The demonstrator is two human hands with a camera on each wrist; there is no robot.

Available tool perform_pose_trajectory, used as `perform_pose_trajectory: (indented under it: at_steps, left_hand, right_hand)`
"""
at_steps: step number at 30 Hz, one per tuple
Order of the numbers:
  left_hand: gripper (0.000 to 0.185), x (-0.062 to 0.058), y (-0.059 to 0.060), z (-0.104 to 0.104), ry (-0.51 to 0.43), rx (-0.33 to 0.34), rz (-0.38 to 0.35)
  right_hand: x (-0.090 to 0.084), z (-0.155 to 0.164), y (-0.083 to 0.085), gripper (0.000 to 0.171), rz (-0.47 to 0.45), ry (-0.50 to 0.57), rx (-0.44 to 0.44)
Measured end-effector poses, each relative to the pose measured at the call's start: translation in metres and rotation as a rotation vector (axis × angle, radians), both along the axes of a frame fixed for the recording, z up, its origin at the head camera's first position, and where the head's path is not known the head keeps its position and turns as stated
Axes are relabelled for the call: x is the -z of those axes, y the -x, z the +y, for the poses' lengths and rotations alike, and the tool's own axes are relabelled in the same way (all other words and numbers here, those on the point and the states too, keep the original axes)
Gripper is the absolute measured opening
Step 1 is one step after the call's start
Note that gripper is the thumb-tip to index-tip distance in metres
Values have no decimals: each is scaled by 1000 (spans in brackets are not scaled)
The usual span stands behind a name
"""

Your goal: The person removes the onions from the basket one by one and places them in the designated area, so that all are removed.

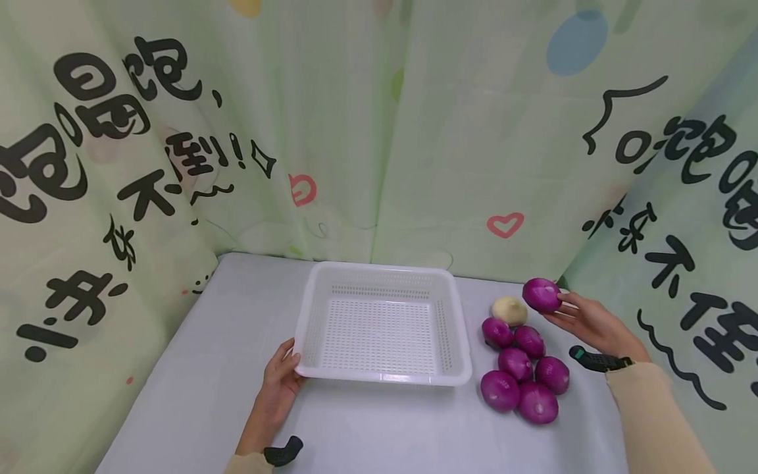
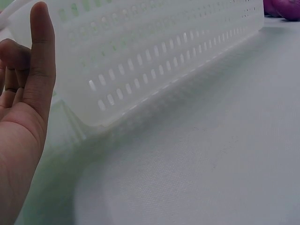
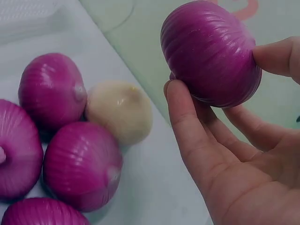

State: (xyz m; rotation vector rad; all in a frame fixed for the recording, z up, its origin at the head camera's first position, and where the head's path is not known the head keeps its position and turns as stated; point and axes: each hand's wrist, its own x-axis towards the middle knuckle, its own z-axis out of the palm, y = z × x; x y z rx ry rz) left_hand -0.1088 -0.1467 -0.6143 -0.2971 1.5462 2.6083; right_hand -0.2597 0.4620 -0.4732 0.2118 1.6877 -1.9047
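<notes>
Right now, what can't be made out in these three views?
- Left wrist view: the basket inside is hidden by its own wall; the left hand is cut by the frame edge.
- Right wrist view: the held onion underside is hidden by fingers.
- Head view: the pale round vegetable is too small to identify.

A pale grey worktop [image 1: 195, 368] fills the lower view, its surface evenly lit with soft shadows. Light green curtains [image 1: 379, 131] close it in on three sides, hanging in loose folds. They carry large black characters, pink hearts [image 1: 505, 224], a blue dot [image 1: 577, 41] and a yellow spot at the top edge.
</notes>
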Motion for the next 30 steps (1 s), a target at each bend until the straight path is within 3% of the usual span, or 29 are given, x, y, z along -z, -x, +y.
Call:
perform_pose_trajectory:
  at_steps: [5, 17, 21, 24, 28, 30]
  left_hand:
    - [42, 0, 0, -1, 4, 5, 4]
    - [43, 0, 2, 1, 15, -8, -10]
    - [43, 0, 2, 1, 11, -11, -8]
    - [42, -1, 2, 0, 9, -14, -8]
    - [42, -1, 1, -1, 16, -9, -6]
    - [43, -1, 1, -1, 18, -5, -7]
  right_hand:
    - [12, 10, -3, 82, -6, -32, 16]
    - [32, 31, -21, 81, -73, 29, 117]
    - [40, 38, -26, 78, -88, -8, 137]
    - [45, 43, -29, 67, -97, -25, 149]
    - [52, 50, -34, 18, -167, 133, 188]
    - [55, 54, -37, 22, -231, 235, 198]
